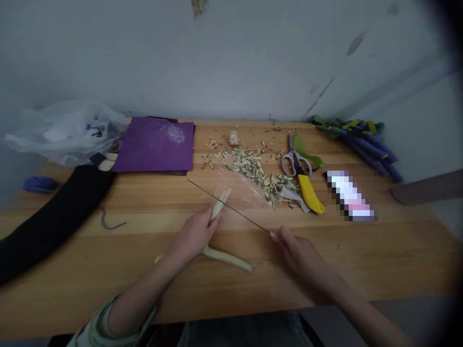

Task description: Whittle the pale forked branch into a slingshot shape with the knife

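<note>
Trainee: List the hazards, left to right.

Instructor: Note 4 items.
1. Left hand: thumb and fingertips sit just beside the blade's line. A skid toward the wrist could cut them.
2. Forked pale stick: it is low over the bench, in front of the person, with only 1 hand steadying it. Its smooth, bare surface could let it twist under side load.
3. Thin blade: long and slender, so sideways force may bend it or make it jump off the wood.
4. Right hand: it holds the blade from 1 end. A loose hold could let the edge turn.

Trainee: State the condition of each grip, same order.

Instructor: Left grip: closed around the stick's upper prong, with the tip projecting beyond the fingers. The hand covers most of the fork joint. Right grip: closed on the blade's handle, with only a short pale portion visible ahead of the fingers.

Trainee: Is the blade in contact with the wood?

Instructor: It crosses the upper prong in this view. Contact cannot be confirmed.
</note>
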The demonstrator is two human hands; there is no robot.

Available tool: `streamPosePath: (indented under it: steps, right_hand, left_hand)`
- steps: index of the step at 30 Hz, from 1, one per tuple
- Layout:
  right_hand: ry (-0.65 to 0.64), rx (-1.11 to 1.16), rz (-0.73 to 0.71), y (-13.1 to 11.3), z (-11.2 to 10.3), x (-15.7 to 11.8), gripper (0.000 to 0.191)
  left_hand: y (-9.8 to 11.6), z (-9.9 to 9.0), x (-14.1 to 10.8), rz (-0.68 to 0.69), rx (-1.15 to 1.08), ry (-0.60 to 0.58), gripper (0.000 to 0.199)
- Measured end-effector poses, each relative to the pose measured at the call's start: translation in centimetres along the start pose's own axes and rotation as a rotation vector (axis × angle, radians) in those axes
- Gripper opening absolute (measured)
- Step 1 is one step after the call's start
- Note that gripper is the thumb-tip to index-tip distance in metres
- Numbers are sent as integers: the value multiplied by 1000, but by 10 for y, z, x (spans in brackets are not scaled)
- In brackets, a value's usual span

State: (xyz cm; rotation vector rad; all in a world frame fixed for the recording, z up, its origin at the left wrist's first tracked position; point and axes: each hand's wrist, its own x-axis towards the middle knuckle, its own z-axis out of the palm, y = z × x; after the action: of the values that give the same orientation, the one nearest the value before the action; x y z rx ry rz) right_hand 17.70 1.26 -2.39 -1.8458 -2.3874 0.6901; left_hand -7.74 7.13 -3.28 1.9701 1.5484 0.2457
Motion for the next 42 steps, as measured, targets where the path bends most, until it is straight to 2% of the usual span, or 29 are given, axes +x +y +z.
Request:
streamPosePath:
  steps: [4,6,10,12,14,19,22,26,28,31,34,39,42]
  right_hand:
    - [6,-100,-30,-27,4,28,14]
    - [14,-101,-24,-31,3,36,15]
    - [-1,-25,-3,-9,-2,14,17]
    - [-16,28,9,3,-3,1,18]
    - [-14,23,19,6,-2,-2,18]
    - [-27,-115,-59,-25,-1,29,12]
    - [-33,-127,-80,-37,-6,40,12]
    - [-41,-48,-88,-31,-4,28,12]
    - [0,1,-32,-24,1,16,14]
    - [63,61,93,-14,8,-3,16]
    - [60,93,147,-11,9,-10,17]
    - [18,-32,40,-36,2,18,11]
    - [11,-101,3,-44,-2,29,12]
  left_hand:
    - [6,7,-3,75,-1,-47,32]
    - [2,4,-1,50,1,-26,33]
    - [-6,-5,4,-70,18,19,35]
    - [-5,-7,4,-73,20,20,35]
    - [-2,-6,2,-45,20,11,33]
    - [7,2,-1,47,-49,-63,32]
    - [8,6,-3,54,-86,-66,33]
    - [8,9,-6,71,-90,-109,33]
    - [4,7,-5,34,-97,-69,33]
    - [-5,-2,1,-99,-108,33,33]
    - [-10,-7,2,-97,-128,16,34]
    - [1,1,-3,74,-185,-58,31]
    - [2,1,-2,21,-208,-71,32]
